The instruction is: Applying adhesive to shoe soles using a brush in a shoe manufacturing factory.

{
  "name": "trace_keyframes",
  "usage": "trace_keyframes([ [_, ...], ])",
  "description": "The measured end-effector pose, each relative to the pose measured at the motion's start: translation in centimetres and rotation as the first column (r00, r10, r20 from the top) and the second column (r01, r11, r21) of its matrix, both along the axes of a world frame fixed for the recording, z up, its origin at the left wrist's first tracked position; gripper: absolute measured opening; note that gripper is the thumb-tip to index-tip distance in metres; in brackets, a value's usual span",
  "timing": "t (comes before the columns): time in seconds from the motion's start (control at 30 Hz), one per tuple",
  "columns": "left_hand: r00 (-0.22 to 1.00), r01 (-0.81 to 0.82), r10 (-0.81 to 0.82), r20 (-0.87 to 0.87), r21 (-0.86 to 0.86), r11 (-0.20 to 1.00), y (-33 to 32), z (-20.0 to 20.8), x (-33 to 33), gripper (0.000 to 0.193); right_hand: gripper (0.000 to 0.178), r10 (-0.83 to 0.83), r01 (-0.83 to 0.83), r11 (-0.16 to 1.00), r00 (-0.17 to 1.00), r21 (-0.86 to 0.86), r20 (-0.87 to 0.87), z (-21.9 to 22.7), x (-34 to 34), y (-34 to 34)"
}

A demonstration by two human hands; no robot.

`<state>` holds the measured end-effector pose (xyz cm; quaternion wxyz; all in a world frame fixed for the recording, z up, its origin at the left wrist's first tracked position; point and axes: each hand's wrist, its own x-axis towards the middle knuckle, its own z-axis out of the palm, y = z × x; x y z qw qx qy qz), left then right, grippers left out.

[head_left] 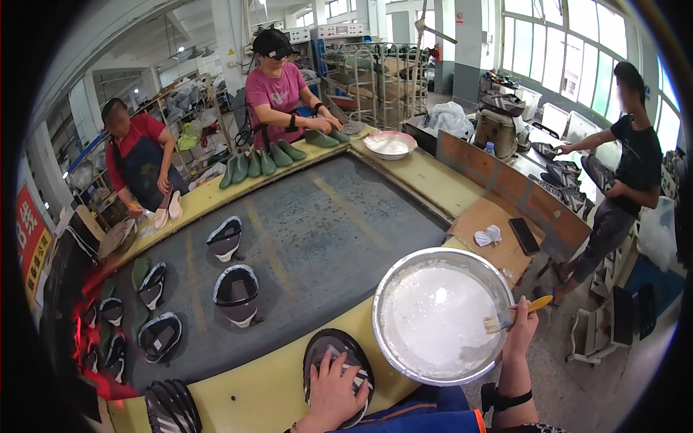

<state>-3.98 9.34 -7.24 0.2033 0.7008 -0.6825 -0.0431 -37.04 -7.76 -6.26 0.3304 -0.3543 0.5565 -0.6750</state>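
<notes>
My left hand [333,390] lies with spread fingers on top of a dark shoe [336,338] with light stripes, at the near edge of the yellow bench. In my right hand [521,333] is a paintbrush [539,304] with a yellow handle, its pale bristles over the right side of a large metal basin [381,339]. Thick white liquid [433,310] fills much of the basin, and white smears coat its inner wall. To the left of my left hand, several striped shoe pieces [173,408] stand together on the bench.
Shoe uppers [237,294] and green foot-shaped pieces [141,278] lie on the dark belt [303,224]. A phone [524,236] and crumpled white paper [488,235] rest on cardboard beyond the basin. Two people work at the far benches; another stands right, holding a shoe.
</notes>
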Motion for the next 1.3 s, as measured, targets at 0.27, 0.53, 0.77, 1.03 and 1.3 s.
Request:
trace_keyframes([
  [0.27, 1.000, -0.008, 0.008, -0.016, 0.005, 1.000, 0.12, 0.10, -0.04, 0.037, 0.033, 0.019, -0.018, 1.000, 1.000, -0.017, 0.004, -0.20, -0.17, -0.04],
  [0.53, 1.000, -0.013, 0.014, -0.014, 0.013, 1.000, 0.16, 0.18, -0.08, 0.038, 0.034, 0.017, -0.017, 1.000, 1.000, -0.001, -0.002, -0.52, -0.41, -0.12],
  [0.77, 1.000, -0.018, 0.018, -0.011, 0.020, 1.000, 0.08, 0.14, -0.09, 0.037, 0.034, 0.016, -0.016, 1.000, 1.000, -0.015, -0.002, -0.30, -0.19, -0.20],
  [1.03, 1.000, -0.018, 0.018, -0.009, 0.004, 1.000, 0.04, 0.06, -0.11, 0.036, 0.034, 0.000, 0.000, 1.000, 1.000, -0.005, 0.001, -0.38, -0.23, -0.27],
  [1.3, 1.000, -0.021, 0.021, -0.001, -0.002, 1.000, 0.05, -0.01, -0.14, 0.036, 0.035, 0.004, -0.004, 1.000, 1.000, -0.013, -0.001, -0.29, -0.10, -0.25],
])
